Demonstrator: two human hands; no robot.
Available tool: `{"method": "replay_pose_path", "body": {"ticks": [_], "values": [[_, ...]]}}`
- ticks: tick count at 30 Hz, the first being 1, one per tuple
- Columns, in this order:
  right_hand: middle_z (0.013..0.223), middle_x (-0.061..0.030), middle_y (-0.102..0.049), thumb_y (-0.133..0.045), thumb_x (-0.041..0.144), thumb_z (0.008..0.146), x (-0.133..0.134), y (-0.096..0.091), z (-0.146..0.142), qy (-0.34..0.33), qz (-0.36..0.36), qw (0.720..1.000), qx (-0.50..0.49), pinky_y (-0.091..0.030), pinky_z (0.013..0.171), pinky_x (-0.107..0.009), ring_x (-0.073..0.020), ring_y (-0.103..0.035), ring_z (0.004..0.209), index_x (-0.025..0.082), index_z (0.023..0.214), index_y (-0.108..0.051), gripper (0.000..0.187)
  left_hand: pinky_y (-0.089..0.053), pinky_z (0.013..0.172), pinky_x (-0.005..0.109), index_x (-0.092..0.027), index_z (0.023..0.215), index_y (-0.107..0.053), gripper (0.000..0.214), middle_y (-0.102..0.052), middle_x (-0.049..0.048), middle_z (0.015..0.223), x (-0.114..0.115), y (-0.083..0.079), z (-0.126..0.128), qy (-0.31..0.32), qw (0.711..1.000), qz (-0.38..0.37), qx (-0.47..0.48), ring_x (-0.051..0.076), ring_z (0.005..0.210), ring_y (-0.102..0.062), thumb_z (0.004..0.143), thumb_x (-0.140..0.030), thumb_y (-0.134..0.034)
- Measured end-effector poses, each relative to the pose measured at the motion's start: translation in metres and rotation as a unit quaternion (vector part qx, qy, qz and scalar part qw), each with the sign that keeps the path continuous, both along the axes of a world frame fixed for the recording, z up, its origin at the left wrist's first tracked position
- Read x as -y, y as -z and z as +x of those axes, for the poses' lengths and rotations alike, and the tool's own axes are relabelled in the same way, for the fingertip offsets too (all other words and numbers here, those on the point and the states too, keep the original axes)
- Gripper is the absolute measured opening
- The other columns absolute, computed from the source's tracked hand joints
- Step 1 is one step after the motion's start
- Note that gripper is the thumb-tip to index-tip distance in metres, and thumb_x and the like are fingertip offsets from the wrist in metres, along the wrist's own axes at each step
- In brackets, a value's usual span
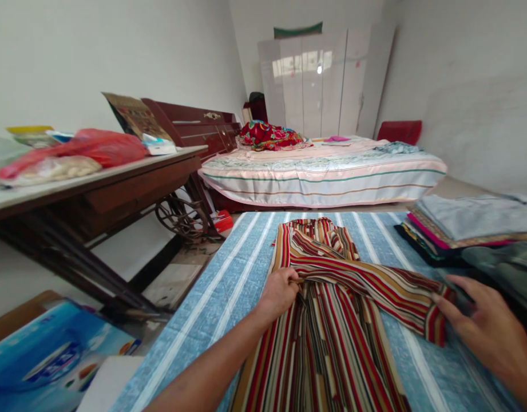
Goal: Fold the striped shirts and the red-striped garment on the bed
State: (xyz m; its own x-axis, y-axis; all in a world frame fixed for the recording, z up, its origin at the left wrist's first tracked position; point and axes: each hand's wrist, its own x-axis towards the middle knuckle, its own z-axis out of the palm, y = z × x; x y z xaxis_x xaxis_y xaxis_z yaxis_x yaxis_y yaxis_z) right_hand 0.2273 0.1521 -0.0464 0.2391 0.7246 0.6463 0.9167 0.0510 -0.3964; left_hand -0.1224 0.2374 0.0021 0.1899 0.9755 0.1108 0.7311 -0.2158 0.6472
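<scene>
A long-sleeved shirt with red, tan, cream and black stripes lies lengthwise on a blue bed cover with white stripes. One sleeve stretches across it to the right, its cuff past the shirt's side. My left hand is closed on the fabric by the sleeve's lower edge, fingertips pinched together. At the cuff, my right hand has its thumb over the fabric and the index finger along the cuff's far edge. Its other fingers are mostly hidden.
Folded clothes are stacked on the right, with a dark grey garment in front. Left stand a sewing-machine table bearing a red plastic bag, and a blue carton. Behind are a larger bed and a wardrobe.
</scene>
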Motion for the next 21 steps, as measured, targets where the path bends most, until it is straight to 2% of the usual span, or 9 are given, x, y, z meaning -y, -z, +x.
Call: {"method": "replay_pose_path", "body": {"ticks": [2,4,6,8,11,14,16,18,21], "values": [[0.112,-0.0143,-0.058,-0.046,0.050,0.083,0.004,-0.010,-0.007,-0.045,0.023,0.995,0.085,-0.045,0.089,-0.047,-0.0306,-0.052,0.110,0.018,0.098,-0.061,0.038,-0.034,0.056,0.020,-0.017,0.059,-0.057,0.015,-0.051,-0.0047,0.057,-0.001,-0.002,0.001,0.002,1.000,0.000,-0.014,0.010,0.058,-0.049,0.065,-0.005,-0.050],[0.109,-0.0102,-0.060,-0.051,0.042,0.083,0.009,-0.019,-0.019,-0.130,0.013,0.979,0.157,-0.041,0.095,-0.045,-0.0268,-0.053,0.109,0.021,0.094,-0.063,0.027,-0.032,0.055,0.021,-0.017,0.058,-0.055,0.012,-0.049,-0.0050,0.056,-0.002,-0.003,0.002,-0.001,0.999,0.008,-0.034,0.010,0.057,-0.047,0.064,-0.008,-0.053],[0.106,-0.0077,-0.063,-0.054,0.033,0.080,0.013,-0.021,-0.034,-0.178,-0.043,0.961,0.208,-0.040,0.096,-0.045,-0.0251,-0.055,0.106,0.022,0.094,-0.065,0.021,-0.031,0.056,0.022,-0.018,0.058,-0.054,0.010,-0.049,-0.0049,0.057,-0.002,-0.003,0.003,-0.002,0.999,0.020,-0.050,0.011,0.058,-0.047,0.065,-0.010,-0.054],[0.107,-0.0084,-0.064,-0.051,0.026,0.078,0.015,-0.017,-0.044,-0.171,-0.098,0.952,0.232,-0.040,0.095,-0.048,-0.0267,-0.056,0.105,0.022,0.092,-0.067,0.021,-0.031,0.057,0.022,-0.018,0.057,-0.052,0.011,-0.049,-0.0046,0.058,-0.003,-0.001,0.004,-0.006,0.998,0.028,-0.059,0.011,0.059,-0.047,0.066,-0.012,-0.055],[0.103,-0.0099,-0.066,-0.043,0.022,0.079,0.014,-0.009,-0.043,-0.149,-0.128,0.962,0.192,-0.042,0.092,-0.048,-0.0269,-0.059,0.099,0.020,0.086,-0.068,0.026,-0.031,0.056,0.022,-0.018,0.057,-0.050,0.013,-0.049,-0.0042,0.058,-0.003,0.001,0.006,-0.015,0.998,0.027,-0.058,0.011,0.059,-0.048,0.070,-0.015,-0.053],[0.094,-0.0072,-0.069,-0.039,0.031,0.085,0.006,-0.015,-0.027,-0.161,-0.160,0.974,0.030,-0.051,0.078,-0.036,-0.0212,-0.064,0.081,0.020,0.090,-0.068,0.032,-0.032,0.057,0.022,-0.019,0.056,-0.047,0.020,-0.048,-0.0040,0.057,-0.003,0.003,0.005,-0.017,0.998,0.028,-0.046,0.011,0.057,-0.048,0.076,-0.019,-0.050],[0.089,-0.0041,-0.069,-0.037,0.039,0.087,0.001,-0.027,-0.016,-0.158,-0.195,0.965,-0.070,-0.052,0.062,-0.028,-0.0170,-0.065,0.066,0.022,0.093,-0.067,0.035,-0.034,0.057,0.022,-0.019,0.055,-0.046,0.024,-0.047,-0.0041,0.056,-0.004,0.006,0.004,-0.016,0.999,0.031,-0.034,0.011,0.057,-0.048,0.079,-0.021,-0.047],[0.086,-0.0019,-0.068,-0.037,0.040,0.087,-0.002,-0.038,-0.012,-0.150,-0.224,0.961,-0.068,-0.051,0.057,-0.026,-0.0151,-0.063,0.060,0.023,0.087,-0.067,0.034,-0.036,0.057,0.022,-0.019,0.057,-0.045,0.024,-0.047,-0.0044,0.057,-0.004,0.009,0.001,-0.014,0.999,0.028,-0.016,0.011,0.056,-0.048,0.081,-0.023,-0.045],[0.092,-0.0034,-0.067,-0.044,0.039,0.084,0.004,-0.042,-0.024,-0.148,-0.194,0.968,0.053,-0.050,0.073,-0.030,-0.0184,-0.064,0.078,0.024,0.086,-0.066,0.027,-0.039,0.057,0.021,-0.019,0.059,-0.045,0.022,-0.046,-0.0047,0.057,-0.004,0.012,-0.002,-0.007,1.000,0.013,0.020,0.010,0.056,-0.050,0.081,-0.024,-0.044]]}}
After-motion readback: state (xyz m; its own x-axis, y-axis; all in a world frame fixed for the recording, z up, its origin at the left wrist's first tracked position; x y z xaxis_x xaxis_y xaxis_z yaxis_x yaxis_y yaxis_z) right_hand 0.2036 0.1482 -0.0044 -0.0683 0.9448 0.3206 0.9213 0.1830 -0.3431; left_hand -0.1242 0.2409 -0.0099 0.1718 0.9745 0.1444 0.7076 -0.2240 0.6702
